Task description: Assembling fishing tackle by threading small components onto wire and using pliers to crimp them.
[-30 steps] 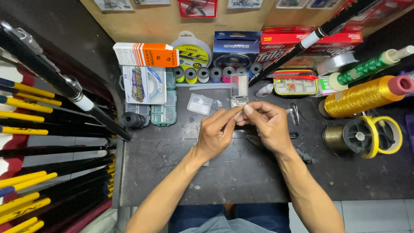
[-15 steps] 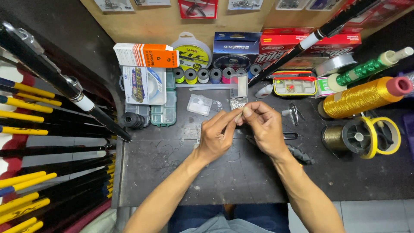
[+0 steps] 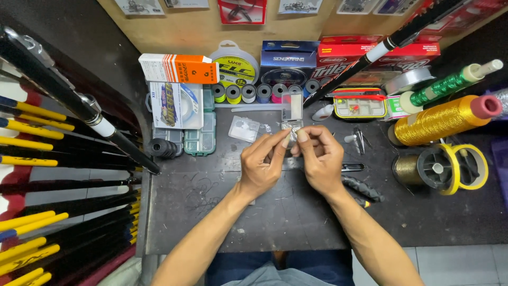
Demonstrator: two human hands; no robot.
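My left hand (image 3: 263, 163) and my right hand (image 3: 316, 157) meet over the middle of the dark worktable (image 3: 227, 212). Their fingertips pinch one tiny silvery part (image 3: 292, 134) between them; it is too small to identify. Just beyond the fingers stands a small clear plastic box (image 3: 292, 110) with its lid raised. A little clear bag (image 3: 244, 128) lies to the left of it.
Fishing rods (image 3: 58, 90) fill the left side. A row of small thread spools (image 3: 248, 93), line boxes and a green compartment case (image 3: 201, 135) sit at the back. Gold (image 3: 444, 119) and green thread cones and a yellow-rimmed spool (image 3: 442, 168) stand right. A dark tool (image 3: 362, 188) lies by my right wrist.
Both hands have stayed together at the same spot, drifting slightly toward me; the fingers have shifted a little on the tiny part.
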